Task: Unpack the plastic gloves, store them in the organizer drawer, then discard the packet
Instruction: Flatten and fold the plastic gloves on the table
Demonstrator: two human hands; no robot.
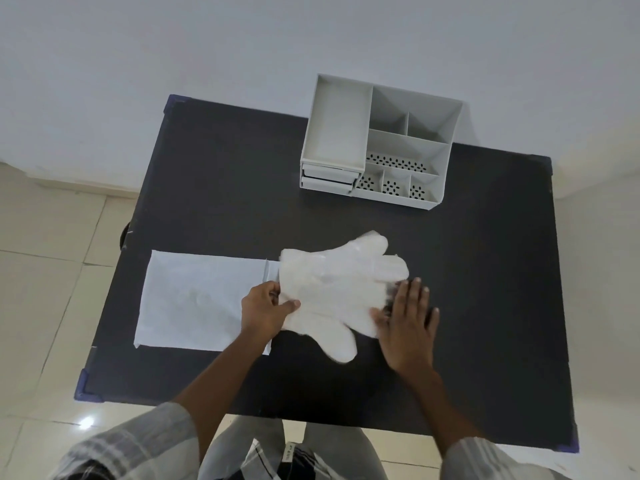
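Left hand (265,311) pinches the cuff edge of the plastic gloves (332,289), thumb on top and fingers apparently tucked beneath the film. Right hand (408,323) lies flat and open, palm down, pressing the finger end of the stack against the table (485,271); it grips nothing.

Gloves: a translucent white stack, out of the packet and lying flat on the dark table near the front centre. Long axis runs left to right across the person, cuff to the left, fingers to the right, thumb lobe pointing toward the person. How many gloves are in the stack cannot be told.

Packet (201,299): flat white sleeve just left of the gloves, its open end under or touching the cuff. It looks empty, though the contents cannot be confirmed.

Organizer (377,140): white, at the far edge of the table, well apart from the gloves, straight ahead and slightly right. Its small drawers (327,176) sit at the lower left front and appear closed.

Judgement: unpacking looks done; storing is next. The drawer front is much narrower than the glove stack is long, so the stack likely needs folding across its long axis first. Both hands already bracket that axis, one at each end. Right hand is nearer the organizer; left is nearer the packet.
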